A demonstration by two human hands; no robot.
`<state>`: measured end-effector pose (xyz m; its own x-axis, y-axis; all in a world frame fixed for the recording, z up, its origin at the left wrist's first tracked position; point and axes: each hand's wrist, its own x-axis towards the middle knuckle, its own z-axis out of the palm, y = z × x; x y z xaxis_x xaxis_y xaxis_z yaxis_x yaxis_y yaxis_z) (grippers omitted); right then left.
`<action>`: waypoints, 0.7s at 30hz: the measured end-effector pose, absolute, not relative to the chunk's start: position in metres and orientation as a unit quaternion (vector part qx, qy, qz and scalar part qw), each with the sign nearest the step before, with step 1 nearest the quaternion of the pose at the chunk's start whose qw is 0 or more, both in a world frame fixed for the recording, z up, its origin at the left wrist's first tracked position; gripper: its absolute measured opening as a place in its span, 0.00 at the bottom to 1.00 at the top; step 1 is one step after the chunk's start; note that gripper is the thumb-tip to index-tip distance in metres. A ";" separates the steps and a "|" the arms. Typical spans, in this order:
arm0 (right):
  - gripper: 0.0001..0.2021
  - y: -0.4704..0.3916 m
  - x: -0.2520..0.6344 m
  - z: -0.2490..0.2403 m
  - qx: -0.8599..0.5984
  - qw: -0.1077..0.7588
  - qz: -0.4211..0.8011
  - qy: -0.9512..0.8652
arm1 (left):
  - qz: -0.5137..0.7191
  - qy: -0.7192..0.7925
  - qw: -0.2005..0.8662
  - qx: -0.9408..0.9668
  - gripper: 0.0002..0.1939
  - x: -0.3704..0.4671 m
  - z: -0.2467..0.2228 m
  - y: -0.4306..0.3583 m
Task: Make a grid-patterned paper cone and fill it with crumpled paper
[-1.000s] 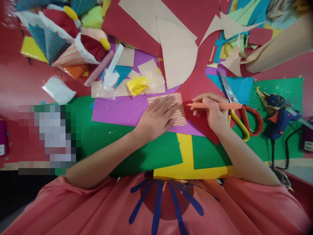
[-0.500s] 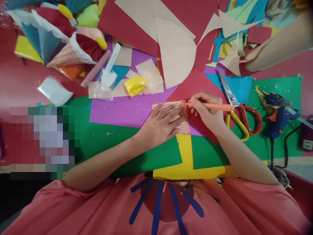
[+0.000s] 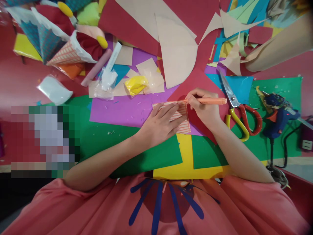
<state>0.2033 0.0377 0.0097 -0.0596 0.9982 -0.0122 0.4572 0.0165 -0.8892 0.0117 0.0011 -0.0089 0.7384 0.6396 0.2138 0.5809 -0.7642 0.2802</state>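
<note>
Between the fingers and thumb of my right hand (image 3: 204,106) is an orange marker (image 3: 215,101), its tip at the top edge of a small pale piece (image 3: 182,122) ruled with orange lines. My left hand (image 3: 158,125) lies flat over that piece with its fingers spread, hiding the left part. Under the piece are a purple sheet (image 3: 117,111) and a red sheet (image 3: 205,125). Just right of my right hand rest large scissors (image 3: 233,99) with one red and one yellow handle, blades pointing away.
A blue glue gun (image 3: 277,122) with a cord lies at the right on a green sheet (image 3: 290,94). Fabric cones (image 3: 70,50), a packet of yellow clay (image 3: 136,85) and a white-capped tube (image 3: 113,57) sit at the back left. A cream cut-out (image 3: 177,49) lies behind my hands.
My right hand has slid a little to the left, carrying the marker tip along the top edge of the lined piece. My left hand has stayed almost in place.
</note>
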 end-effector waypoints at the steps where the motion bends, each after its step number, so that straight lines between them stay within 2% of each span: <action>1: 0.08 0.038 0.203 0.009 -0.586 0.353 0.382 -0.621 | 0.150 0.328 0.099 0.927 0.18 0.012 -0.009 0.001; 21: 0.09 0.040 0.205 0.007 -0.556 0.355 0.408 -0.631 | 0.146 0.336 0.095 0.926 0.20 0.012 -0.010 0.001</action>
<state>0.2053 0.0401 0.0070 -0.1286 0.9917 -0.0063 0.4119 0.0477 -0.9100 0.0118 0.0014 -0.0098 0.7324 0.6490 0.2059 0.5938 -0.7568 0.2733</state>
